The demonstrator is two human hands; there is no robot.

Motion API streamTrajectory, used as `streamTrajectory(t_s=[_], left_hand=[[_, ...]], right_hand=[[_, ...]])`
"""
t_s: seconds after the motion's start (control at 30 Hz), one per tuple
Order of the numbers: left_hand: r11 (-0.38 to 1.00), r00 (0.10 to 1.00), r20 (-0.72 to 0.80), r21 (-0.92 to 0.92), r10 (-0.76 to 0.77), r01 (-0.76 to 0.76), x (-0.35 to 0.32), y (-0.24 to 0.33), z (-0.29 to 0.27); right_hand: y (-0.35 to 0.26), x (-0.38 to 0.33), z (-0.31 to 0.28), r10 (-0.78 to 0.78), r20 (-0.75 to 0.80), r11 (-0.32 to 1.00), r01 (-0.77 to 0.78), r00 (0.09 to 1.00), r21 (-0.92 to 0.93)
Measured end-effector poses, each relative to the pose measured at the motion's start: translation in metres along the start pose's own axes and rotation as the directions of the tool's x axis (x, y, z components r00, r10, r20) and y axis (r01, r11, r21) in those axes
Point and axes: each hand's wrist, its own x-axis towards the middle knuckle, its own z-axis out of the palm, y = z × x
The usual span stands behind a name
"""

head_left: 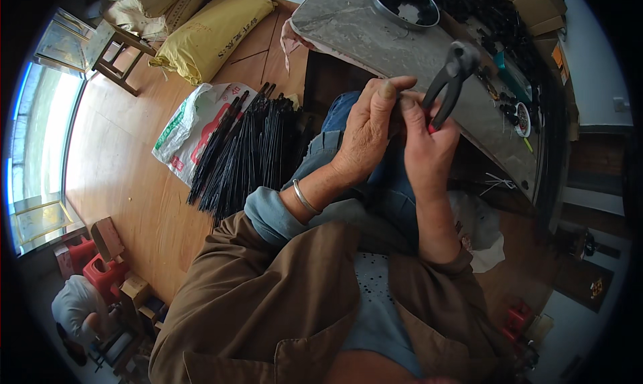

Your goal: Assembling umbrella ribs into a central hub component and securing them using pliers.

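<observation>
Below the seated person's knees spreads a wooden floor [127,183], and on it lies a white printed sack [184,126] with a thick bundle of long black rods [248,153] fanned across it. Beyond that a yellow sack [214,32] lies near a small wooden stool [117,52]. Ahead, a grey worktable [375,42] carries a round metal bowl [405,2] of small black pieces and a long heap of more black parts [499,22] along its far edge.

Over the lap, the left hand [365,133], a metal bangle [305,198] on its wrist, is curled closed around something slim and dark; what exactly it pinches is hidden behind the fingers. The right hand [425,149] grips a pair of end-cutting pincers [450,83] by their black and red handles, the head tilted up toward the table edge. The pincer head stands clear of the left hand, not biting anything that shows.

Judging from this, the work goes best if the left hand holds the piece steady and close to its end, fingertips kept out of the pincer's mouth, while the right squeezes squarely, not at a slant, so the tool bites cleanly without slipping.
</observation>
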Motion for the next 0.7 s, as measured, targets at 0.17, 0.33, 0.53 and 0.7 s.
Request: streamTrajectory(t_s=[0.17,0.33,0.53,0.7], left_hand=[[0.990,0.997,-0.075,0.134,-0.025,0.035,0.005,0.019,-0.007],[0.970,0.968,-0.157,0.111,-0.197,0.216,0.009,0.022,-0.004],[0.971,0.974,-0.089,0.104,-0.209,0.217,0.013,0.019,-0.005],[0.947,0.969,-0.028,0.207,-0.247,0.247,0.013,0.021,0.008]], right_hand=[[-0.011,-0.014,-0.004,-0.013,0.253,1.000,0.019,0.967,-0.020],[-0.041,0.001,-0.040,0.227,0.557,0.883,-0.410,0.799,0.229],[-0.046,-0.011,-0.094,0.437,0.771,0.747,-0.665,0.463,-0.024],[-0.052,-0.012,-0.097,0.486,0.777,0.643,-0.766,0.400,-0.008]])
